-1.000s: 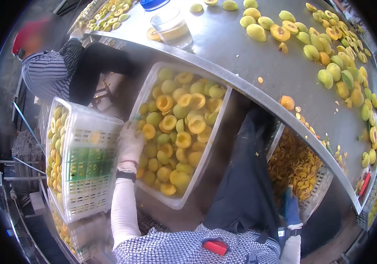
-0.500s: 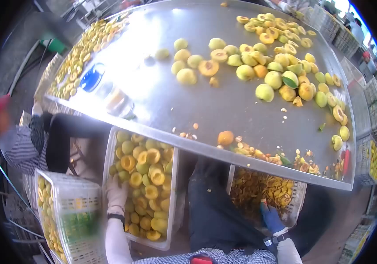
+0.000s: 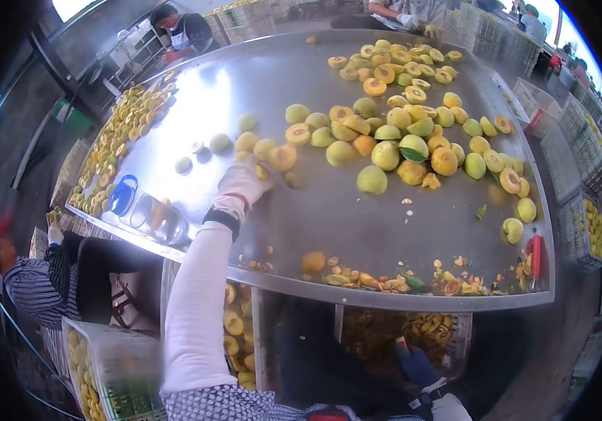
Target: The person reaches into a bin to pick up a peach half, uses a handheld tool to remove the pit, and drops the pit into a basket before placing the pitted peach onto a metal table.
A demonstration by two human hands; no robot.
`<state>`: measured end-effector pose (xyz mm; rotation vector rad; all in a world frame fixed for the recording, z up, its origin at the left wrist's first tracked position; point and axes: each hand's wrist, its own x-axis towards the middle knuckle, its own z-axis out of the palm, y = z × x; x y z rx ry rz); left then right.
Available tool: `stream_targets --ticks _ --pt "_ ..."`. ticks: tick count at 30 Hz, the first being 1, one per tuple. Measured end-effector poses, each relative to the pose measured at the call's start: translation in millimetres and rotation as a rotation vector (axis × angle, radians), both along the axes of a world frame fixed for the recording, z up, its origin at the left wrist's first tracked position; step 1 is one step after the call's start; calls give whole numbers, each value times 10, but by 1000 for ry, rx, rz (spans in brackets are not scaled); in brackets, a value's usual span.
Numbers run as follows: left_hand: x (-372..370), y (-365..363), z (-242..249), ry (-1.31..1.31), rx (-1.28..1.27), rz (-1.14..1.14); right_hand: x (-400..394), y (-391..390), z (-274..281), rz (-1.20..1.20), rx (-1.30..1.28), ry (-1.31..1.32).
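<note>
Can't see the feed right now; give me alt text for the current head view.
White-gloved left hand at yellow-green fruit, some pieces showing cut faces, on a metal table. Blue-gloved right hand low beside a crate of scraps below the table's near edge. Clear container with blue top near the table's left end.

Clear blue-lidded jar [image 3: 159, 219]; green bin [image 3: 71, 118]; red-capped person [image 3: 37, 286]

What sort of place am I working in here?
Probably a fruit-processing workshop: halved fruit lies on a large metal table, with plastic crates standing around it.
</note>
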<state>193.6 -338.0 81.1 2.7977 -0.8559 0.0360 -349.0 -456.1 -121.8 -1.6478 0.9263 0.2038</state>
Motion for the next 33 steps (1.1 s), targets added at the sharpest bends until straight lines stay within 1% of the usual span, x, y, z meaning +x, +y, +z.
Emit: stream_targets --ticks 1,2,3,4,5,6,7,8,9,10,11,13,15,16,18,20,21,22,24,25,27,31,33 --pt "0 0 -46 3 5 -8 -11 16 5 -8 5 3" --pt "-69 -7 20 51 -43 50 -8 27 -21 -65 41 -125" --pt "-215 -22 151 100 -89 108 11 62 23 -123 79 -252" --pt "-384 -5 285 102 -81 99 22 70 92 -132 85 -250" --pt "-664 -1 550 294 -278 166 101 38 264 -95 66 -248" --pt "-881 36 673 486 -473 233 98 44 362 -57 48 -245" --pt "-1011 145 640 555 -640 122 66 66 239 -64 53 -244" --pt "-1176 267 617 624 -806 6 133 82 148 -8 -112 -420" --pt "-1450 309 536 730 -1058 -67 60 89 139 -44 6 -425" --pt "-1777 283 455 834 -1312 -140 60 100 278 -86 120 -427" --pt "-2079 259 420 845 -1310 -140 259 32 862 -220 511 -251" --pt "-2650 178 369 1222 -1725 -84 439 -7 1526 -122 508 -319" --pt "-3044 64 257 1260 -1718 -50 502 -22 1810 -36 397 -482" --pt "-3216 13 210 1273 -1713 -26 498 -24 1901 -53 397 -463" --pt "-3416 -103 62 1304 -1708 -16 501 -61 2029 57 319 -542" --pt "-3552 -177 -59 1376 -1685 -85 465 -69 2079 38 310 -566" --pt "-3645 -225 -44 1353 -1657 -108 446 -85 2094 40 307 -596" --pt "-3708 -266 -54 1366 -1650 -113 436 -114 2101 27 303 -595" --pt "-3786 -316 -66 1298 -1603 -141 434 -153 2082 58 312 -501" --pt "-3802 -340 -77 1299 -1598 -146 428 -159 2056 54 311 -505" --pt "-3822 -370 -119 1224 -1548 -170 415 -166 1989 -17 457 -492" --pt "-3830 -385 -160 1177 -1522 -163 388 -201 1897 24 491 -446" --pt "-3828 -395 -129 1166 -1517 -164 388 -153 1872 28 435 -443"
